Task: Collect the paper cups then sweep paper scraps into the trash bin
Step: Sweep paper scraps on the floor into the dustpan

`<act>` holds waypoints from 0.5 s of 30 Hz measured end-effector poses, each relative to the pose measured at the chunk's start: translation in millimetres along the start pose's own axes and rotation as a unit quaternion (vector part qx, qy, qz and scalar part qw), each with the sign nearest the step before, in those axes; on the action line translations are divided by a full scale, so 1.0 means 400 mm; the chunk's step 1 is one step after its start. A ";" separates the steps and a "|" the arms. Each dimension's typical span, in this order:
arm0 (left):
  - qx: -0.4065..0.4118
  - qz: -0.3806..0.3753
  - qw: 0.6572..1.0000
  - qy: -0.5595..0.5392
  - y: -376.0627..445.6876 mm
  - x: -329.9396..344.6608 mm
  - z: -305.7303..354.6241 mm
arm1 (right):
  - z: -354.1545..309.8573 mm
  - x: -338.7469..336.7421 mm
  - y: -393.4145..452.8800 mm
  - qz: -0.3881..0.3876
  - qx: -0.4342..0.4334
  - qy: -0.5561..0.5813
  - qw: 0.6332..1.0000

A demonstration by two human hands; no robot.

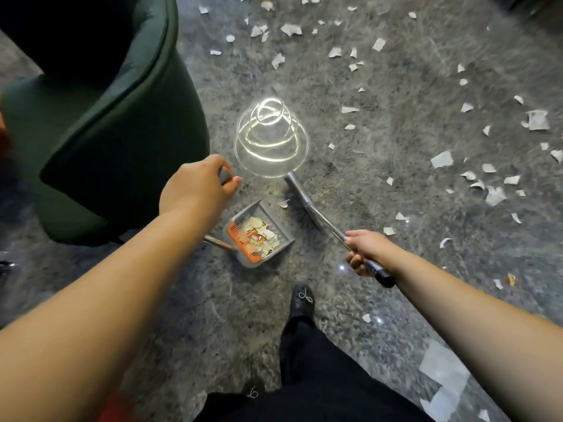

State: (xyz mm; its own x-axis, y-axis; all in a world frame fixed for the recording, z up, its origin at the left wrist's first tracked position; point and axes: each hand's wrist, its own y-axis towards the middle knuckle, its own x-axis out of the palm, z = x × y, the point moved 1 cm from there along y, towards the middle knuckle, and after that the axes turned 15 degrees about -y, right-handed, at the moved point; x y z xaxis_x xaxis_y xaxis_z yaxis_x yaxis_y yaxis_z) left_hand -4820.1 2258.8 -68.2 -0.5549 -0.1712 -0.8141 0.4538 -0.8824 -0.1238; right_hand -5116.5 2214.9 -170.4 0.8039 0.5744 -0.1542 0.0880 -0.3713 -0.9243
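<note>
Left hand curled round the grey-and-orange grip of the dustpan handle. Dustpan sits on the speckled stone floor, holding collected paper scraps. Right hand grips the broom handle; broom head blurred. Loose paper scraps scattered ahead and right. Green armchair crowds the left, near the dustpan. Black shoe below.

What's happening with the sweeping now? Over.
Left hand grips dustpan handle. Right hand grips broom. Dustpan holds scraps; many still on floor.
</note>
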 end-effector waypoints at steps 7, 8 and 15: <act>-0.022 -0.008 0.999 0.022 0.170 0.024 0.062 | -0.177 -0.061 0.129 -0.007 0.016 -0.090 0.996; -0.021 -0.008 0.999 0.025 0.182 0.025 0.065 | -0.194 -0.059 0.143 -0.009 0.018 -0.103 0.994; -0.008 -0.015 0.999 0.032 0.227 0.038 0.084 | -0.225 -0.019 0.140 -0.050 0.066 -0.129 0.988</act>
State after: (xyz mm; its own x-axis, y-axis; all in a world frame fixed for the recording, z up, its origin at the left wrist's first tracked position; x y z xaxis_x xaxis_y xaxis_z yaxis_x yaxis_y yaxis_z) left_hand -4810.8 2161.5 -73.0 -0.5226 -0.1159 -0.8447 0.4488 -0.8797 -0.1570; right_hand -5064.8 2124.3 -189.5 0.6168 0.7767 -0.1274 0.0691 -0.2147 -0.9742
